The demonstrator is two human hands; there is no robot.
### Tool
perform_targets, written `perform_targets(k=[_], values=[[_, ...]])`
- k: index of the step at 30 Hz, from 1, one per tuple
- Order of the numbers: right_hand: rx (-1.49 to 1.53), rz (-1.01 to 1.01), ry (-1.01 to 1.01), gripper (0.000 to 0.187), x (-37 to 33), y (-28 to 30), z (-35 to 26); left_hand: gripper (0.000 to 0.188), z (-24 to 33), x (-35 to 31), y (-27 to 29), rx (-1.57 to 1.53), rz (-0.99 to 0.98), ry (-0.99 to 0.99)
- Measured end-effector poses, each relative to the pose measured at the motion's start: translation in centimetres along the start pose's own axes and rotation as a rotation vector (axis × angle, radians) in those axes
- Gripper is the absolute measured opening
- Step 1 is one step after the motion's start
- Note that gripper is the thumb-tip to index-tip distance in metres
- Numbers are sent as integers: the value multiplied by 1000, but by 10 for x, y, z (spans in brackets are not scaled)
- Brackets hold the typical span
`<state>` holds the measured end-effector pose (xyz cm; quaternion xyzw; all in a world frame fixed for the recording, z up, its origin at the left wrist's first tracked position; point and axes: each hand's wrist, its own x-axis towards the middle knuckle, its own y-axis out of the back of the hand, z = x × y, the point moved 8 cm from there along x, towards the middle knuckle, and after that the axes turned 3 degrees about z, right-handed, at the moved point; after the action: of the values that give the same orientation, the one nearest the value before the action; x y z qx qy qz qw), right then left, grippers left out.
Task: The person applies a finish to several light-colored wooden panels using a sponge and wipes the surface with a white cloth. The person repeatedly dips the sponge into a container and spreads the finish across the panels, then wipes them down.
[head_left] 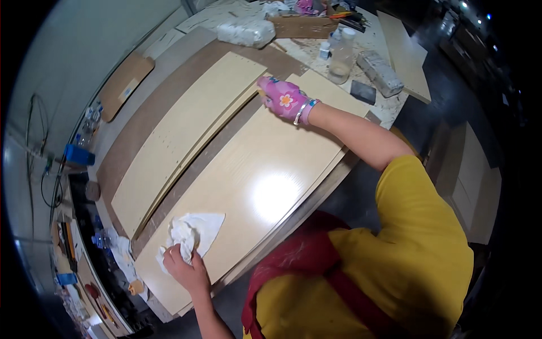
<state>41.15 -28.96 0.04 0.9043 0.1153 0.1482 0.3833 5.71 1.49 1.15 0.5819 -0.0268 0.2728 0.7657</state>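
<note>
A crumpled white cloth (186, 234) lies on the near left part of a pale, smooth wooden panel (243, 152). My bare left hand (185, 268) is closed on the cloth, with its fingers bunched into the folds. Beyond the panel rests a stack of narrower pale boards (186, 124), with small dark marks on the top one. At the right end of this stack is my right hand (285, 100), in a pink flowered glove. Its fingers are curled round the corner of the top board; the fingertips are partly hidden.
Clear bottles (341, 59), a dusty block (379, 73) and a dark grey pad (363, 92) stand at the far right. Farther back are a white wrapped bundle (247, 34) and a cardboard box (302, 26) of tools. A brown board (127, 85) leans on the left wall.
</note>
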Motion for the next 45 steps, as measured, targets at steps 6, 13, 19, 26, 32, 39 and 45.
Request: perform_targets(k=[6,13,19,26,32,39,45], values=[[-334,310,74,27,25,92,116,32,3,7,-6,-4,-2,61],[-200,375,-92,40,28,129,124,38,6,-1,-3,-2,45,-120],[225,-34,276,42,7,14,-34,40,82,5,-22,-241,-186,-503],[345,-450,584,34,-46,-143,-210,40,71,2,-21,-321,-183,-477],[272,-534,773,28,-67,-222,-271,46,64,4,-19,-422,-211,-463],[163,-513,724,29,-74,-205,-261,55,62,0,-21,-458,-250,-449],[167,-317,651,25,-67,-206,-259,55,57,-2,-19,-457,-292,-455]])
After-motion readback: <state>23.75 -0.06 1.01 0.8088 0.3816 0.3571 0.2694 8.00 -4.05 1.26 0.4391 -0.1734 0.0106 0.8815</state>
